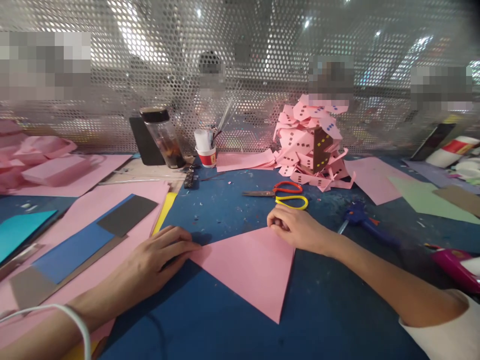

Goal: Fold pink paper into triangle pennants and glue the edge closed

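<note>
A pink sheet of paper (243,270) lies on the blue table in a triangular shape; its right edge looks doubled, as if folded. At its left corner, my left hand (161,257) has thumb and fingers closed on the tip. My right hand (296,227) is curled, with its fingers bent over the sheet's upper right corner; the fingertips are partly hidden. Just beyond that hand lie scissors (275,194) with one red and one yellow handle loop.
Pink sheets (138,210) with blue and dark strips (80,250) lie left. Behind stand a bottle (165,137), a paper cup (206,156) and a pink paper pile (300,145). A blue glue gun (365,220) and a magenta tool (455,267) lie right. A perforated metal screen (251,65) closes the back.
</note>
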Available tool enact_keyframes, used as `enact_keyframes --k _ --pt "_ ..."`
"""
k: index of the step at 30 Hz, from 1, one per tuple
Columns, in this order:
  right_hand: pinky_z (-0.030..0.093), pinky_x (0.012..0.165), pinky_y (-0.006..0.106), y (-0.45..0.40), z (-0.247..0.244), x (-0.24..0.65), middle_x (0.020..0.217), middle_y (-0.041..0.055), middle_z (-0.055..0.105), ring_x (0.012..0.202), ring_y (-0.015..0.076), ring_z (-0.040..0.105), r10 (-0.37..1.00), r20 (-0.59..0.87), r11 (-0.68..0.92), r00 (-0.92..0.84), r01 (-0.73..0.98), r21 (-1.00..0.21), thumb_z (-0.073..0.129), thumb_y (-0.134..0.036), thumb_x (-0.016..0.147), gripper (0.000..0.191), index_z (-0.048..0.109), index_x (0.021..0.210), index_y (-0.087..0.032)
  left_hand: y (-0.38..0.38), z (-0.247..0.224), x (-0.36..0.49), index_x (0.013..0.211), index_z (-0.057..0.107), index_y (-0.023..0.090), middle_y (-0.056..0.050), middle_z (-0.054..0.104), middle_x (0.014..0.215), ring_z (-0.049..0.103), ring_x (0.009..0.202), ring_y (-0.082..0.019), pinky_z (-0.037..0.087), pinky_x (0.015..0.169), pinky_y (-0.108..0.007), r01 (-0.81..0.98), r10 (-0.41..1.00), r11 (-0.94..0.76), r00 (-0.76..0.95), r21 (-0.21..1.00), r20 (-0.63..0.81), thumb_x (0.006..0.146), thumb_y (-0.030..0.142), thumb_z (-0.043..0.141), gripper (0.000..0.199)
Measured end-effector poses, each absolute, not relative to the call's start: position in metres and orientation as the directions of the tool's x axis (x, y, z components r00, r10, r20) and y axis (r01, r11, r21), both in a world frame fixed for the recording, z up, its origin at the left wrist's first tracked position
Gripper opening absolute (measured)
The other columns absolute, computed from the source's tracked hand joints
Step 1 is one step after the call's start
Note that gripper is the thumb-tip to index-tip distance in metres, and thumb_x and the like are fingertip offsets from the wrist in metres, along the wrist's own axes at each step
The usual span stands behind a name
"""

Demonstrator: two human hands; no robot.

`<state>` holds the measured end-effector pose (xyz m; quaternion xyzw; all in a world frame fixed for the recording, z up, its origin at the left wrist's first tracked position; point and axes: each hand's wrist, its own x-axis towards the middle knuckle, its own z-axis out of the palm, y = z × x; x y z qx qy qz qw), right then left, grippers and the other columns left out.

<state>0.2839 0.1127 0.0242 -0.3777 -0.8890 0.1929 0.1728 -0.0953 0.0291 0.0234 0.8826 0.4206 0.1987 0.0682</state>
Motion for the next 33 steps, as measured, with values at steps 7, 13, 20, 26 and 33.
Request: enact_keyframes --k 7,13,20,26,33 --pt "0.043 0.072 0.027 0.112 0.0264 0.2833 0.092 0.0006 0.059 0.077 0.0132 0.057 0.744 0.155 0.633 -0.65 0.611 -0.475 0.055 -0.011 0.091 0.012 0.06 0.094 -0.021 0.0305 0.0192 -0.1028 0.114 0.068 0.027 -0.004 0.067 0.116 0.065 0.107 -0.016 0.052 0.092 -0.026 0.691 0.753 -0.658 0.587 0.299 0.298 0.103 0.019 0.051 0.021" --pt "0.043 0.072 0.027 0.1101 0.028 0.2835 0.093 0.0001 0.06 0.077 0.0123 0.057 0.74 0.161 0.637 -0.653 0.604 -0.479 0.055 -0.011 0.092 0.012 0.059 0.094 -0.022 0.0298 0.0229 -0.1031 0.105 0.069 0.025 -0.005 0.069 0.116 0.067 0.103 -0.016 0.054 0.091 -0.027 0.709 0.774 -0.633 0.574 0.311 0.266 0.103 0.022 0.051 0.019" --pt "0.043 0.072 0.027 0.1104 0.0278 0.2836 0.093 0.0011 0.06 0.077 0.0133 0.057 0.745 0.159 0.635 -0.648 0.615 -0.467 0.054 -0.013 0.092 0.011 0.06 0.094 -0.022 0.0301 0.027 -0.1009 0.103 0.071 0.026 -0.004 0.071 0.115 0.068 0.104 -0.018 0.057 0.091 -0.03 0.717 0.784 -0.62 0.558 0.317 0.271 0.101 0.025 0.053 0.018" --pt "0.044 0.073 0.028 0.11 0.029 0.2838 0.093 0.0012 0.06 0.079 0.0138 0.057 0.75 0.145 0.626 -0.645 0.623 -0.468 0.054 -0.014 0.093 0.01 0.06 0.095 -0.022 0.0301 0.0271 -0.1014 0.105 0.068 0.024 -0.004 0.069 0.115 0.066 0.107 -0.015 0.053 0.094 -0.027 0.7 0.77 -0.638 0.579 0.319 0.269 0.103 0.019 0.053 0.016" --pt "0.043 0.073 0.028 0.1101 0.0291 0.2834 0.093 0.001 0.06 0.078 0.0135 0.057 0.742 0.152 0.635 -0.653 0.612 -0.472 0.054 -0.013 0.092 0.011 0.06 0.095 -0.021 0.0301 0.0259 -0.1024 0.106 0.067 0.024 -0.004 0.068 0.117 0.065 0.107 -0.016 0.052 0.094 -0.029 0.7 0.767 -0.642 0.583 0.314 0.268 0.103 0.019 0.053 0.015"
